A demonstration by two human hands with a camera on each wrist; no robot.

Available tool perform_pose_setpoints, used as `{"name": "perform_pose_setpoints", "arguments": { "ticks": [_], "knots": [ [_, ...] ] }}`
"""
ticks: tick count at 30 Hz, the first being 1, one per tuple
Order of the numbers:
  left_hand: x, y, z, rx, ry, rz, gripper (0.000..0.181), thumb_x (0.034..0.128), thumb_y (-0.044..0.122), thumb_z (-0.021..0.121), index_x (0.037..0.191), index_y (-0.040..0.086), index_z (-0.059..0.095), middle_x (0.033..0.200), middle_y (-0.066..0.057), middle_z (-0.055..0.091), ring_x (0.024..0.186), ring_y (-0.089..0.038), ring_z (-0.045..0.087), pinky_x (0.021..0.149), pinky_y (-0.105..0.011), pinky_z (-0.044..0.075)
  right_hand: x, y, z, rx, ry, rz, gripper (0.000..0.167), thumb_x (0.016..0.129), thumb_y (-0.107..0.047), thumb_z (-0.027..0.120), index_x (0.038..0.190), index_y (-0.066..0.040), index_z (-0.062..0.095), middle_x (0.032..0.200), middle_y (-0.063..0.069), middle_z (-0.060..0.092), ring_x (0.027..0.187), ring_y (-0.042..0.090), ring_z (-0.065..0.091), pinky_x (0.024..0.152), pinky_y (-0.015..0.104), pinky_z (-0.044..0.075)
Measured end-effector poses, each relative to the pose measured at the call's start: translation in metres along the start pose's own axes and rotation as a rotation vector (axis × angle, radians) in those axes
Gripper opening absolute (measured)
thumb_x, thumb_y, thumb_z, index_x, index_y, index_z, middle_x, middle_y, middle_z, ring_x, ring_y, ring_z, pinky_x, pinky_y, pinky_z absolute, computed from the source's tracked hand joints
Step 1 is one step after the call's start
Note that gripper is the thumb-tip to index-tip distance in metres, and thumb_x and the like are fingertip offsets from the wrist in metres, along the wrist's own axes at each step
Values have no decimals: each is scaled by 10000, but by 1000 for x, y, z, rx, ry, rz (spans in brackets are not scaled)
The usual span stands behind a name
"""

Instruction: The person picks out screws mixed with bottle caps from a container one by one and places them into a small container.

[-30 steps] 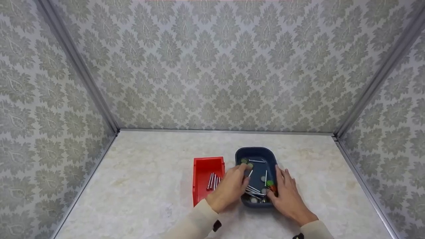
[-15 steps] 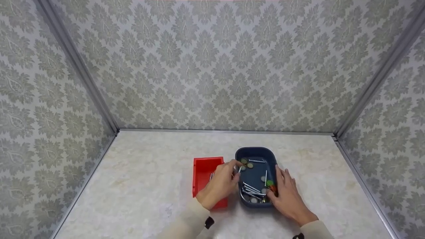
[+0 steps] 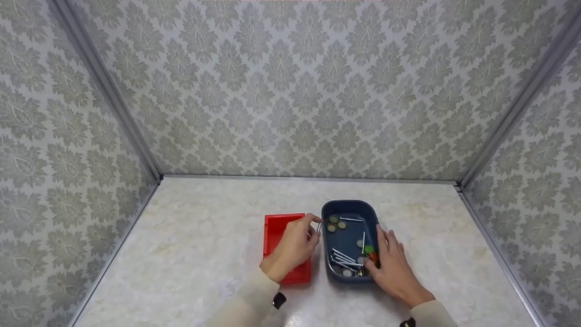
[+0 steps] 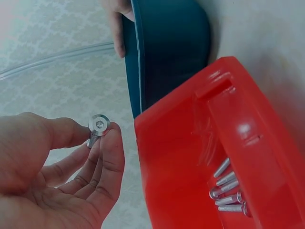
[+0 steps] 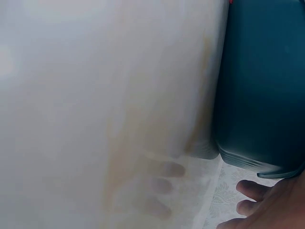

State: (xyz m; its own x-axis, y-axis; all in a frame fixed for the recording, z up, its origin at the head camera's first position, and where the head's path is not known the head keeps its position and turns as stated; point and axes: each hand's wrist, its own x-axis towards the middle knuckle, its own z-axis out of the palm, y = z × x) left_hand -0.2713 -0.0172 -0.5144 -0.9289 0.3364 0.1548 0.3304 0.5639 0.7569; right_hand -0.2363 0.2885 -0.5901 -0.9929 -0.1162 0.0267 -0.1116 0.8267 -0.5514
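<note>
1. Left hand [image 3: 290, 245]: pinching bolt [image 4: 99, 125] outside tray [image 3: 347, 238], 10 o'clock.
2. Right hand [image 3: 394, 268]: clamped on tray, 4 o'clock.
3. Tray contents: discs [image 3: 342, 225], 11 o'clock; loose bolts [image 3: 345, 260], 6 o'clock.
4. Bin [image 3: 277, 227], tray's 9 o'clock: further bolts [image 4: 229, 198].

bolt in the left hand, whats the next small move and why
Probably move the bolt left over the red bin and lower it in: the left hand pinches it, in the head view by the gap between that bin and the blue tub, and similar bolts already lie in the bin.
</note>
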Motion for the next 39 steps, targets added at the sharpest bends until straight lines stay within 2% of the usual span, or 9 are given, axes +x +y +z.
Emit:
{"name": "perform_pose_setpoints", "arguments": {
  "ticks": [4,12,23,27,31,34,39],
  "knots": [
    [0,-3,-4,11,20,27,371,1110,69,754,1476,56,698,1038,-92,825,833,-106,698,757,-256,687,-1,-1,0,-9,17,-13,996,1140,-389,681,1866,-36,98,1896,346,204,1799,595,84,1422,824,90],
    [-3,-9,-10,11,23,-27,391,1115,90,764,1499,97,691,960,-41,776,717,-58,694,758,-248,687,-1,-3,0,-7,14,-8,998,1137,-389,684,1867,-39,100,1901,341,194,1801,589,77,1428,815,80],
    [-3,-19,-16,61,50,-72,381,1110,83,764,1485,77,697,1026,-45,783,844,-118,670,839,-303,698,-1,-1,1,4,20,-9,1013,1134,-399,695,1869,-45,93,1900,345,190,1803,586,69,1432,808,71],
    [-4,-25,-17,70,54,-76,374,1107,74,761,1476,69,699,981,-38,759,809,-99,646,793,-264,672,-1,-1,1,2,19,-6,1012,1136,-400,698,1869,-46,96,1901,348,184,1802,587,70,1434,804,74],
    [-3,-31,-18,91,77,-42,318,1106,34,725,1424,26,716,890,-44,746,735,-85,613,695,-228,595,-2,-1,1,-4,20,-10,1004,1136,-383,697,1867,-40,100,1899,350,194,1798,594,82,1430,811,93],
    [-2,-34,-19,102,83,-41,299,1099,8,704,1397,-6,721,878,-61,758,726,-92,615,672,-237,578,-2,-1,1,-6,24,-12,1003,1132,-371,697,1866,-36,101,1892,354,209,1793,604,94,1422,822,105],
    [1,-37,-20,110,51,-117,304,1103,24,720,1405,-7,710,924,-71,761,758,-125,645,717,-283,634,-1,-2,0,-2,1,5,1011,1145,-373,686,1873,-56,61,1906,339,177,1806,583,53,1432,808,65]
  ]
}}
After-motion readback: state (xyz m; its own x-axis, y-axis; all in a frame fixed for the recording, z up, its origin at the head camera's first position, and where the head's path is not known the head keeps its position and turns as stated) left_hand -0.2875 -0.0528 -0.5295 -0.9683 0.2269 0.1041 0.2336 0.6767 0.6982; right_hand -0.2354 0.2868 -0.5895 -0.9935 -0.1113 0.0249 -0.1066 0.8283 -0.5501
